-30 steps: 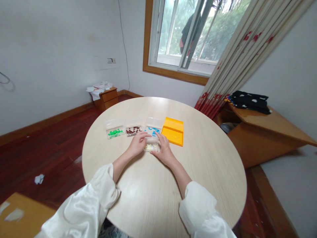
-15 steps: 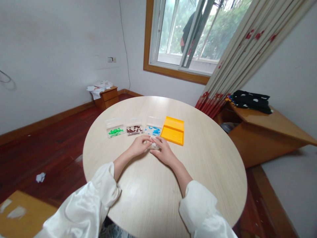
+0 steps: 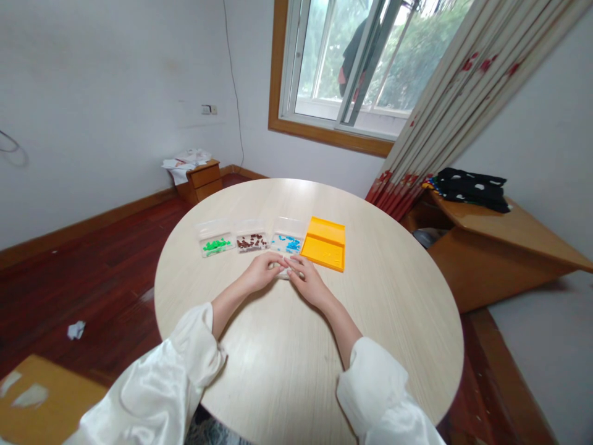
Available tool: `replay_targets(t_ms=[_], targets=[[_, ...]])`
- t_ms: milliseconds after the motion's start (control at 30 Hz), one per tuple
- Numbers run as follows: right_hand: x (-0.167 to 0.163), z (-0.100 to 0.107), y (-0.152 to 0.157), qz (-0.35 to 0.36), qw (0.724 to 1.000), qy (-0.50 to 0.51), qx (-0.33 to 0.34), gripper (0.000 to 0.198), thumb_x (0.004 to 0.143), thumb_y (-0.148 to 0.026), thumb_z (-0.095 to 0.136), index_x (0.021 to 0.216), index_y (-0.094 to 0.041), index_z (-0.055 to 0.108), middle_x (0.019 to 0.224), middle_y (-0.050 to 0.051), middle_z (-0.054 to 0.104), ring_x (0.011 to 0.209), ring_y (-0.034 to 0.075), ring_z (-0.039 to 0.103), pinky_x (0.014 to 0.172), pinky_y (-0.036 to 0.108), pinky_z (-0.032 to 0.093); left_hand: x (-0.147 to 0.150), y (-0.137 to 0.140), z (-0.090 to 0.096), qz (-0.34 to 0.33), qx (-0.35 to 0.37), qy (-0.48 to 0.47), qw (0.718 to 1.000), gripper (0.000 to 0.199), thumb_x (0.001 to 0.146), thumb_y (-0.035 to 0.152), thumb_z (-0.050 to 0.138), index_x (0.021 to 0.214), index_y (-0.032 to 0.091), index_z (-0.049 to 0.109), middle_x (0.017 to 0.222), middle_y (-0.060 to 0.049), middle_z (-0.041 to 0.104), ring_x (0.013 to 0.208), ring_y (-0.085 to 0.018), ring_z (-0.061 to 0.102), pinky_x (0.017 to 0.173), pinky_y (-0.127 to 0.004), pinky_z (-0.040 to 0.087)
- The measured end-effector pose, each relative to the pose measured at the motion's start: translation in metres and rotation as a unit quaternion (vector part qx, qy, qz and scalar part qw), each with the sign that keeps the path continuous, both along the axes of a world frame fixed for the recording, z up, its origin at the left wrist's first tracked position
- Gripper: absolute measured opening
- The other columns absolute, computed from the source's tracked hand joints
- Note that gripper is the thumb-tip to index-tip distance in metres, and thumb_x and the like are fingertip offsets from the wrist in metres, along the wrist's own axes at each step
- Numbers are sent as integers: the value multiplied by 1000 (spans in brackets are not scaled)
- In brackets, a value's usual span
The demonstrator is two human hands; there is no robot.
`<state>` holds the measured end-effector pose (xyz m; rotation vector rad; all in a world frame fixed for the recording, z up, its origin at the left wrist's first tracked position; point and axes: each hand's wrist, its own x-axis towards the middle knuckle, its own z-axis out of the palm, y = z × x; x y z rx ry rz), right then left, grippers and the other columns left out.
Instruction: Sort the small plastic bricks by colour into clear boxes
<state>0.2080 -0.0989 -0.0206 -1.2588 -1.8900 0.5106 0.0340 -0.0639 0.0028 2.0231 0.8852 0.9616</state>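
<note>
Near the middle of the round table, a small clear plastic box lies between my hands, mostly covered by them. My left hand grips it from the left with curved fingers. From the right, my right hand holds it, fingertips on its top close to the left ones. What the box contains is hidden. Just beyond stand open clear boxes with small pieces: a green-filled one, a dark brown one and a blue one. A yellow open case lies beside the blue pieces.
The pale round table carries all the boxes. A wooden cabinet with dark folded cloth stands to the right, under a curtain. At the back left is a small drawer unit with papers.
My right hand has shifted slightly at the box; its thumb, earlier showing at the near edge, is now drawn in. My left hand stays in place.
</note>
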Motion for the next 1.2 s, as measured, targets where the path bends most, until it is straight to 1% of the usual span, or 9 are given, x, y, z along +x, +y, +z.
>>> replay_targets(t_ms=[367, 533, 633, 767, 833, 900, 1000, 1067, 1200], targets=[[-2, 5, -2, 0, 1000, -1, -6, 33, 83, -25, 54, 114, -24, 64, 118, 10, 56, 112, 21, 52, 100, 40, 39, -1, -1, -5, 22, 21, 11, 999, 13, 75, 13, 57, 80, 15, 69, 91, -8, 69, 89, -18, 62, 87, -34, 45], [-2, 11, -7, 25, 1000, -6, 3, 44, 71, -24, 69, 115, -25, 62, 110, 7, 55, 105, 20, 53, 96, 38, 42, -1, -2, -4, 22, 40, 28, 999, 12, 74, 12, 57, 76, 17, 68, 95, -7, 67, 92, -18, 61, 89, -34, 45], [-1, 19, -11, 14, 1000, -11, 25, 46, 71, -26, 70, 116, -24, 60, 105, 7, 54, 101, 19, 53, 93, 37, 44, -3, -4, 7, 83, 98, 14, 992, 11, 76, 14, 56, 76, 17, 66, 97, -7, 65, 94, -18, 60, 89, -34, 45], [13, 36, -14, -92, 991, -6, 94, 45, 75, -32, 65, 119, -24, 57, 108, 9, 50, 104, 22, 49, 95, 41, 41, -27, 0, 30, 265, 200, -29, 943, 15, 81, 21, 53, 90, 15, 63, 97, -9, 62, 97, -20, 57, 91, -35, 44], [29, 42, -14, -167, 977, 4, 135, 44, 77, -35, 62, 119, -24, 56, 108, 8, 49, 103, 22, 49, 95, 43, 40, -49, 7, 40, 358, 236, -28, 903, 23, 81, 23, 52, 100, 13, 60, 104, -11, 60, 104, -22, 54, 96, -38, 41], [50, 43, -13, -240, 958, 2, 160, 44, 78, -38, 59, 118, -21, 57, 105, 9, 49, 101, 22, 48, 94, 43, 40, -74, 15, 46, 411, 246, 2, 878, 36, 81, 26, 51, 114, 12, 54, 117, -14, 56, 115, -24, 48, 103, -40, 35], [86, 36, -13, -330, 930, -16, 163, 48, 76, -43, 58, 115, -15, 58, 103, 11, 49, 99, 24, 47, 93, 44, 39, -108, 30, 53, 441, 217, 80, 867, 53, 80, 34, 53, 129, 14, 43, 133, -15, 47, 125, -27, 40, 110, -48, 22], [106, 28, -14, -372, 916, -40, 144, 53, 74, -47, 58, 116, -14, 57, 101, 12, 50, 98, 26, 46, 91, 45, 38, -124, 40, 56, 424, 185, 144, 875, 56, 79, 37, 54, 129, 14, 44, 135, -16, 46, 127, -30, 38, 110, -54, 17], [134, 14, -16, -397, 907, -75, 120, 59, 72, -53, 57, 116, -12, 56, 100, 13, 52, 99, 28, 46, 90, 44, 37, -141, 51, 57, 368, 140, 254, 884, 35, 82, 35, 46, 108, 17, 61, 129, -14, 53, 124, -30, 42, 109, -61, 8]])
